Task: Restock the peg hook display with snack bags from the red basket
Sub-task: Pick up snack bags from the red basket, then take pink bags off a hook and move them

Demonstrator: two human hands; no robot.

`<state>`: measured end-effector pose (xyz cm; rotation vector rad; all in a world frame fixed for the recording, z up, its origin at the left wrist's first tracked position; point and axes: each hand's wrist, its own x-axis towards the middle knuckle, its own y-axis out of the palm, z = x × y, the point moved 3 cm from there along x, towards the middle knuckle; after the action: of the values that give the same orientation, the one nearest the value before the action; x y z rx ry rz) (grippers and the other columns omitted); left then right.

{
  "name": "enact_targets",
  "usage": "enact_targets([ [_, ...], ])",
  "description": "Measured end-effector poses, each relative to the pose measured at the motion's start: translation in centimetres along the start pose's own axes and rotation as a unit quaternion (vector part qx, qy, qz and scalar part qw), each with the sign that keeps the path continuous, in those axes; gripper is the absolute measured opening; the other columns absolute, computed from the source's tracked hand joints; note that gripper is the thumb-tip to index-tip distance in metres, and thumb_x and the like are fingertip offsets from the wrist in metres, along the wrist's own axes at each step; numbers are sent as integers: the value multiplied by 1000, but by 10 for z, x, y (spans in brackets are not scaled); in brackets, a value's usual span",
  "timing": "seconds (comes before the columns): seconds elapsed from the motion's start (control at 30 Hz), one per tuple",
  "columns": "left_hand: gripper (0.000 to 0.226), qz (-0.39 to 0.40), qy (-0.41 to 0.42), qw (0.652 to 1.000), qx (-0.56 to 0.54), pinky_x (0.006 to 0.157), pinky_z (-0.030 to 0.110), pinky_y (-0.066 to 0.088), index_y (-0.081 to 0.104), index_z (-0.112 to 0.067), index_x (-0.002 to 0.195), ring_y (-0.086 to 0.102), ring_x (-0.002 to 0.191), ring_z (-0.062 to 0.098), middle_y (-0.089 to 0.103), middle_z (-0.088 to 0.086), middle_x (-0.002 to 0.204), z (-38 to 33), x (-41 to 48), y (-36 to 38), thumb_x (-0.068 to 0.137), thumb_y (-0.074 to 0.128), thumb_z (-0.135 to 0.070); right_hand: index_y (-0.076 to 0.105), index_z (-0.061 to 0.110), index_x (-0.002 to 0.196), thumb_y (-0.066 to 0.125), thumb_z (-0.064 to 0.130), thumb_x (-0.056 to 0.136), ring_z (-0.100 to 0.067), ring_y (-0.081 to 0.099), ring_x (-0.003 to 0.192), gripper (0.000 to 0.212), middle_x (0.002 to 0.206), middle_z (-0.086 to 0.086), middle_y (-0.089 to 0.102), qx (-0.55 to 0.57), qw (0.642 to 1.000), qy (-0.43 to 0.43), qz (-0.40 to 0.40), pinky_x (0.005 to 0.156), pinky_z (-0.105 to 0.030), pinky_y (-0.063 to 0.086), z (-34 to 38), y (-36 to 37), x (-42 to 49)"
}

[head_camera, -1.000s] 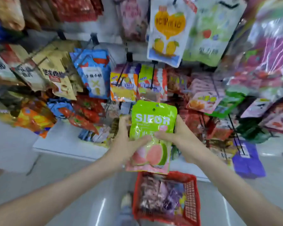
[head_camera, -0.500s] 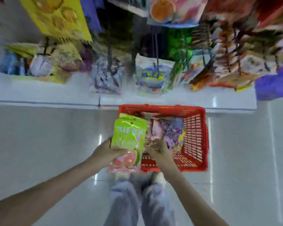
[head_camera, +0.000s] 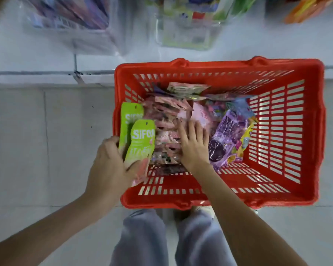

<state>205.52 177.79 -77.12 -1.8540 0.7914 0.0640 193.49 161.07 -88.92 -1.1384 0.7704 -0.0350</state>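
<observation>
Head view. Red basket (head_camera: 219, 68) seen on floor, below blurred peg display (head_camera: 183, 24). Two green snack bags (head_camera: 142, 135) held upright in left grip (head_camera: 108, 166), fingers curled round lower ends, at basket's left wall. Right grip (head_camera: 193, 148) laid flat, fingers spread, on pink bags (head_camera: 167, 116) inside basket; nothing clasped. Bags judged light, soft, slick (film likely crinkles); best taken by top seam near hang hole.

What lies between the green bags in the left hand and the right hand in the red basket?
Head view: a packed row of pink snack bags lies between the green bags and the right hand.
</observation>
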Motion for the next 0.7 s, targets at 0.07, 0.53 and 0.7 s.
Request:
enact_targets([
  [0.07,86,-61,69,993,72,83,51,41,44,7,119,51,100,45,54,28,112,-1,1,1,76,49,-67,-10,20,150,65,32,85,-37,5,144,100,156,-17,11,-38,999,1,5,115,-55,8,-3,4,6],
  [0.53,70,-34,213,967,139,112,53,7,39,-25,144,5,141,38,2,18,155,-58,9,-35,82,50,-56,66,-4,109,71,-24,42,-29,66,53,70,76,-19,69,-7,992,-36,-118,32,-28,43,-42,-137,-65],
  [0.7,57,230,-106,923,-288,88,13,41,63,-35,104,55,109,3,61,-14,111,-111,-7,-99,65,58,-76,65,-2,112,67,-5,64,-29,68,57,48,85,-19,71,35,986,-11,-163,39,-25,46,-36,-219,-137],
])
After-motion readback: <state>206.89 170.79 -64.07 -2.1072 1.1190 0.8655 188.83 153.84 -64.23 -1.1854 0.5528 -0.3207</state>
